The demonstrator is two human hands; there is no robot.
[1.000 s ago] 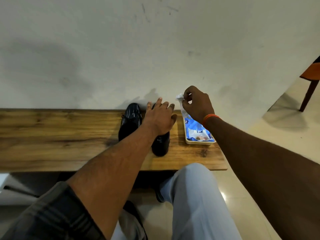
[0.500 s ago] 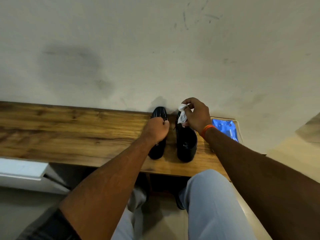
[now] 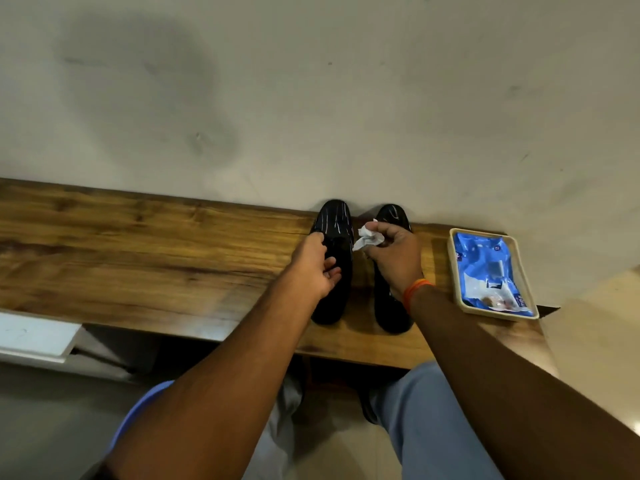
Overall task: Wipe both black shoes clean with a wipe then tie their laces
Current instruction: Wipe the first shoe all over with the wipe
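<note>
Two shiny black shoes stand side by side on a long brown wooden bench (image 3: 138, 244), toes to the wall at 12 o'clock. The left hand (image 3: 317, 266) curls round the left shoe (image 3: 334, 237), gripping its side. The right hand (image 3: 396, 256) is over the right shoe (image 3: 393, 216) and pinches a crumpled white wipe (image 3: 367, 237). At 3 o'clock, near the shoes, a cream plastic tray (image 3: 453, 271) holds a blue wipe pack (image 3: 491, 271).

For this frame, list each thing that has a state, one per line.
Left hand: fingers curled on the left shoe.
Right hand: pinches the wipe.
Wipe: crumpled, held above the shoes.
Left shoe: upright on the bench.
Right shoe: upright, beside it.
Wipe pack: lying in the tray.
</note>
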